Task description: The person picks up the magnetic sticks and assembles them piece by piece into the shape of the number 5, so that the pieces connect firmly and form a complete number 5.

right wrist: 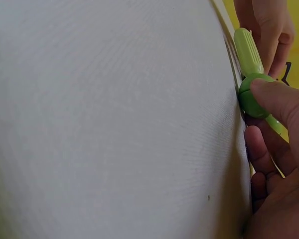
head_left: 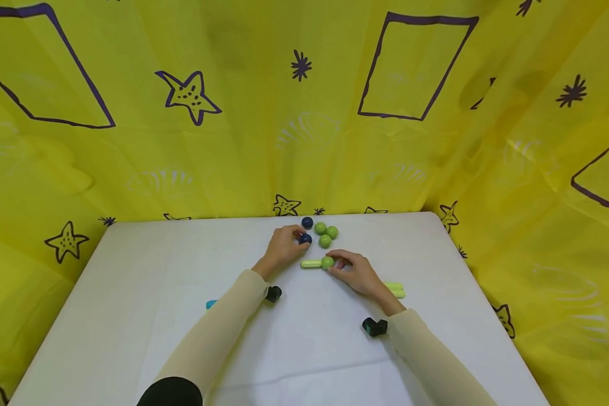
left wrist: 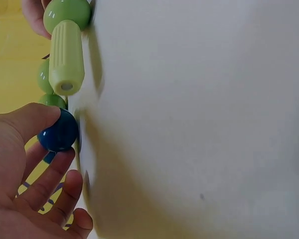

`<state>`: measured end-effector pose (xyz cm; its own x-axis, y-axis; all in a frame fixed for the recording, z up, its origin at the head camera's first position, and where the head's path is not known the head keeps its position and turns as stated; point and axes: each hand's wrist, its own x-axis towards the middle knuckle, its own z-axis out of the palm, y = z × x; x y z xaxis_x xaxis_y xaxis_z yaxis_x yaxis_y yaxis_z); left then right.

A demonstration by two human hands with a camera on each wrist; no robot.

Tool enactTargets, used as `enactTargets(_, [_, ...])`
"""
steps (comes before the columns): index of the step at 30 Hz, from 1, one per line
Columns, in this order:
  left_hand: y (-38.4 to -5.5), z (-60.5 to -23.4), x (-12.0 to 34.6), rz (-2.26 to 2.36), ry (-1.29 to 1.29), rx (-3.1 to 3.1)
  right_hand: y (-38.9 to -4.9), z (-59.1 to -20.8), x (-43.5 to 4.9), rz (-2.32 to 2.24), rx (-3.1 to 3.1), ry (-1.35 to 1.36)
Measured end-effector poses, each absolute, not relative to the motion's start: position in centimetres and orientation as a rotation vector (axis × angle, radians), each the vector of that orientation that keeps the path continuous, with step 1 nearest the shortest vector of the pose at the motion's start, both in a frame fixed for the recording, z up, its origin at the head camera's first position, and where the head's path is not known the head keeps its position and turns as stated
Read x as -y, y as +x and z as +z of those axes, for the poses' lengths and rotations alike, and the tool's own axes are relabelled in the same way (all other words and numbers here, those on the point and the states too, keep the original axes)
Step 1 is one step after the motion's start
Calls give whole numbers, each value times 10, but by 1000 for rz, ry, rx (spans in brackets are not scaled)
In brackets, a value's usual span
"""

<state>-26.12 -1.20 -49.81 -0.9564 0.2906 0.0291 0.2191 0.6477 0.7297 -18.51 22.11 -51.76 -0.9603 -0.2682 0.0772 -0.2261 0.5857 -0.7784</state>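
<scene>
My left hand (head_left: 282, 246) pinches a dark blue ball (left wrist: 59, 132) between thumb and fingers, close over the white table; its other fingers curl loosely. To its right, my right hand (head_left: 356, 272) pinches a green ball (head_left: 327, 263) with thumb and fingertips. A pale green ribbed rod (head_left: 311, 264) joins that ball and points left, toward the left hand. In the left wrist view the rod's free end shows a small metallic tip (left wrist: 66, 86). The right wrist view shows the thumb (right wrist: 274, 97) pressed on the green ball.
Behind the hands sit another dark blue ball (head_left: 307, 223) and three green balls (head_left: 325, 241). Pale green rods (head_left: 395, 290) lie beside the right wrist, partly covered. A bright blue piece (head_left: 211, 304) shows past the left sleeve. A yellow patterned curtain (head_left: 304, 141) borders the white table (head_left: 182, 254).
</scene>
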Motion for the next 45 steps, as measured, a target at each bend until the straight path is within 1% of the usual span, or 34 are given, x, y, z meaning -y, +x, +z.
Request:
enactTargets(11, [-252, -497, 35, 1182, 577, -2762, -187, -515, -219, -1317, -2773, -426])
enactTargets(20, [-236, -495, 54, 1196, 606, -2730, -187, -514, -216, -1336, -2794, -440])
enactTargets(29, [-222, -501, 69, 1176, 643, -2703, -189, -515, -213, -1328, -2807, -438])
enactTargets(35, [-219, -502, 72, 1180, 656, -2696, -189, -515, -213, -1327, -2812, -438])
enactTargets(45, [-216, -503, 72, 1208, 601, -2672, -190, -517, -213, -1330, -2805, -432])
